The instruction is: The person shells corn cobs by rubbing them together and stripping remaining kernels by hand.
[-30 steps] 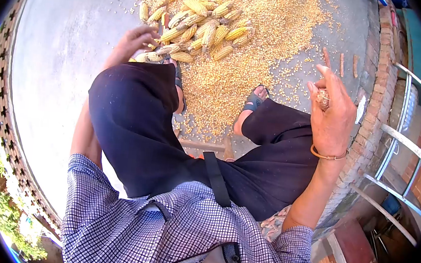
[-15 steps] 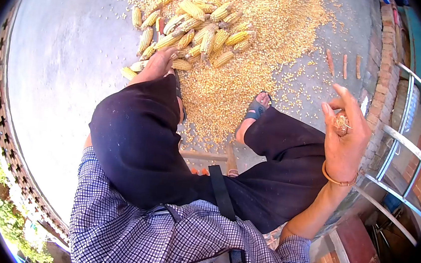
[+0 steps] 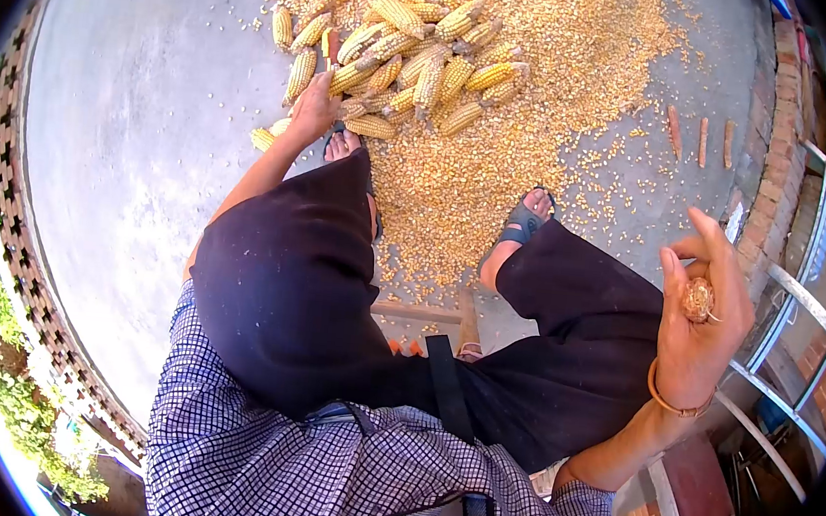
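My left hand (image 3: 315, 114) reaches down to the left edge of a pile of corn cobs (image 3: 395, 13), fingers pressed together. Its fingertips are at the lower end of a narrow red piece (image 3: 330, 44) among the cobs; what they grip is too small to tell. On the right, above my knee, my right hand (image 3: 704, 328) is closed around a cob (image 3: 697, 300), whose rough round end shows between thumb and fingers. Loose yellow kernels (image 3: 569, 46) lie under and beside the pile.
My sandalled feet (image 3: 533, 210) stand at both sides of the kernels. Several bare reddish cobs (image 3: 703, 142) lie on the concrete floor (image 3: 143, 87) at the right. Beyond them are a brick edge (image 3: 780, 162) and a metal rail frame (image 3: 808, 293). A wooden bar (image 3: 418, 312) is between my legs.
My left hand has gone from above the pile's left side down to the red piece, and its fingers have closed. My right hand, still holding the cob, has shifted right and lower in view.
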A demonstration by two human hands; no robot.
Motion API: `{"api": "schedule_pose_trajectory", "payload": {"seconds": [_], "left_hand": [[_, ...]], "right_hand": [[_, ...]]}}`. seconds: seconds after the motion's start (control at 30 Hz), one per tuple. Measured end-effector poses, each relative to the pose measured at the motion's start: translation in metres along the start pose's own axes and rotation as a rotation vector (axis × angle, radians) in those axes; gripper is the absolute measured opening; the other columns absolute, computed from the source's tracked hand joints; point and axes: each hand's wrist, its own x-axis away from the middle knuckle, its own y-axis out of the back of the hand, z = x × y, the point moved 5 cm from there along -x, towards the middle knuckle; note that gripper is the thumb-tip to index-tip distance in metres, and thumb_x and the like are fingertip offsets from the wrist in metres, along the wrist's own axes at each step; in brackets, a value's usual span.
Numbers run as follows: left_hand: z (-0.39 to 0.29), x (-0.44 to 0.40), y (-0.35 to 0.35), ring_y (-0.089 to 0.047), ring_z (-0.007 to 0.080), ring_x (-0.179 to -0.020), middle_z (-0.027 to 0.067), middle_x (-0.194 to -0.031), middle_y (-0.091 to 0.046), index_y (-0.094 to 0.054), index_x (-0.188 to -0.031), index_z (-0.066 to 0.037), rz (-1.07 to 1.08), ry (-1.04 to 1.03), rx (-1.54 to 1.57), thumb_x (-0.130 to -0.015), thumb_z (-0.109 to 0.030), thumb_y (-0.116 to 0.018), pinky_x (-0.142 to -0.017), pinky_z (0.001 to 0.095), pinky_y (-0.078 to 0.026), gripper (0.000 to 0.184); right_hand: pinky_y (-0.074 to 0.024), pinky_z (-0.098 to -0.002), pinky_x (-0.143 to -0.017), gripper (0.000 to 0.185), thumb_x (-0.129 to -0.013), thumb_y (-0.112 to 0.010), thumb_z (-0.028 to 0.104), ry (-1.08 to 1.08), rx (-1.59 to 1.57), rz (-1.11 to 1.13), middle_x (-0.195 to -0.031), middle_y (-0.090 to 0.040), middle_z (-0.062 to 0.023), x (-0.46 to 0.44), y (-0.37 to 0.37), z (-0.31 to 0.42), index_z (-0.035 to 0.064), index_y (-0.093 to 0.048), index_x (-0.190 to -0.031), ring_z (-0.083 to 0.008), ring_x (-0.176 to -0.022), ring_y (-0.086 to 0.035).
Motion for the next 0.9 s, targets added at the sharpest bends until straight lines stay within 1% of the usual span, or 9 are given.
{"api": "schedule_pose_trajectory", "payload": {"seconds": [0.07, 0.27, 0.37, 0.47, 0.57, 0.6, 0.7, 0.8, 0.9], "left_hand": [[0.011, -0.005, -0.009, -0.056, 0.0393, -0.107, 0.0232, -0.115, -0.056, -0.049, -0.13, -0.002, -0.006, -0.048, -0.003, -0.081, -0.012, -0.059, -0.089, 0.0455, -0.047, 0.051], [-0.008, -0.006, -0.001, -0.059, 0.037, -0.101, 0.0208, -0.11, -0.058, -0.055, -0.127, -0.009, 0.059, 0.159, -0.09, -0.082, -0.021, -0.067, -0.087, 0.0446, -0.048, 0.049], [-0.025, -0.006, 0.001, -0.06, 0.0386, -0.097, 0.0226, -0.106, -0.061, -0.058, -0.123, -0.004, 0.138, 0.18, -0.113, -0.082, -0.026, -0.069, -0.084, 0.0456, -0.049, 0.048], [-0.014, -0.008, -0.013, -0.063, 0.0328, -0.09, 0.023, -0.098, -0.064, -0.059, -0.118, 0.002, 0.111, 0.063, -0.13, -0.083, -0.029, -0.069, -0.08, 0.0415, -0.05, 0.049], [-0.009, -0.011, -0.006, -0.062, 0.0219, -0.087, 0.0201, -0.095, -0.064, -0.06, -0.113, 0.007, 0.54, 0.395, 0.232, -0.084, -0.033, -0.07, -0.078, 0.0347, -0.05, 0.049], [-0.003, -0.002, -0.001, -0.058, 0.0143, -0.087, 0.0135, -0.095, -0.065, -0.062, -0.111, 0.006, 0.537, 0.478, 0.291, -0.088, -0.032, -0.068, -0.075, 0.0294, -0.049, 0.045], [-0.005, 0.028, 0.025, -0.06, 0.0146, -0.092, 0.0109, -0.105, -0.065, -0.059, -0.119, 0.005, 0.57, 0.577, 0.865, -0.091, -0.03, -0.066, -0.08, 0.0296, -0.05, 0.046], [-0.046, 0.042, 0.081, -0.058, 0.0133, -0.086, 0.0075, -0.105, -0.064, -0.056, -0.12, 0.006, 0.428, 0.601, 1.204, -0.092, -0.026, -0.064, -0.077, 0.0278, -0.049, 0.044], [-0.119, 0.029, 0.148, -0.059, 0.0166, -0.094, 0.0101, -0.112, -0.062, -0.052, -0.126, 0.008, 0.47, 0.32, 1.367, -0.093, -0.027, -0.063, -0.084, 0.0302, -0.049, 0.05]], "right_hand": [[-0.0424, -0.0263, -0.056, 0.041, -0.08, -0.068, -0.008, 0.032, -0.002, 0.003, -0.081, -0.061, -0.0115, -0.002, -0.002, 0.001, -0.0011, -0.06, -0.12, -0.0133, -0.061, -0.054], [-0.0431, -0.0274, -0.055, 0.042, -0.079, -0.068, -0.009, 0.07, 0.027, 0.026, -0.081, -0.061, -0.0126, -0.008, -0.006, 0.004, -0.0019, -0.06, -0.119, -0.0149, -0.059, -0.054], [-0.0433, -0.0281, -0.055, 0.041, -0.078, -0.069, -0.008, 0.055, 0.027, 0.038, -0.081, -0.061, -0.0128, -0.008, -0.009, 0.006, -0.0021, -0.06, -0.118, -0.0157, -0.06, -0.054], [-0.0435, -0.0283, -0.056, 0.041, -0.078, -0.069, -0.008, 0.04, 0.032, 0.053, -0.081, -0.061, -0.0131, -0.008, -0.011, 0.009, -0.0024, -0.06, -0.118, -0.0164, -0.061, -0.055], [-0.0443, -0.0287, -0.059, 0.042, -0.078, -0.07, -0.008, 0.031, 0.037, 0.068, -0.083, -0.06, -0.0128, -0.009, -0.012, 0.009, -0.0013, -0.06, -0.118, -0.0177, -0.065, -0.056], [-0.0448, -0.0291, -0.06, 0.042, -0.077, -0.07, -0.008, 0.016, 0.045, 0.075, -0.084, -0.06, -0.0125, -0.009, -0.012, 0.007, -0.0006, -0.06, -0.118, -0.0182, -0.066, -0.057], [-0.0466, -0.0323, -0.063, 0.041, -0.077, -0.069, -0.007, 0.009, 0.052, 0.069, -0.088, -0.06, -0.0123, -0.009, -0.01, 0.006, 0.0016, -0.06, -0.116, -0.0225, -0.07, -0.06], [-0.0479, -0.0366, -0.065, 0.038, -0.077, -0.069, -0.006, 0.065, 0.059, 0.053, -0.091, -0.06, -0.0138, -0.007, -0.008, 0.005, 0.0024, -0.06, -0.114, -0.0284, -0.073, -0.062], [-0.0486, -0.0396, -0.066, 0.037, -0.078, -0.068, -0.003, 0.138, 0.034, 0.043, -0.092, -0.061, -0.0158, -0.003, -0.005, 0.003, 0.0028, -0.059, -0.114, -0.0332, -0.077, -0.063]]}}
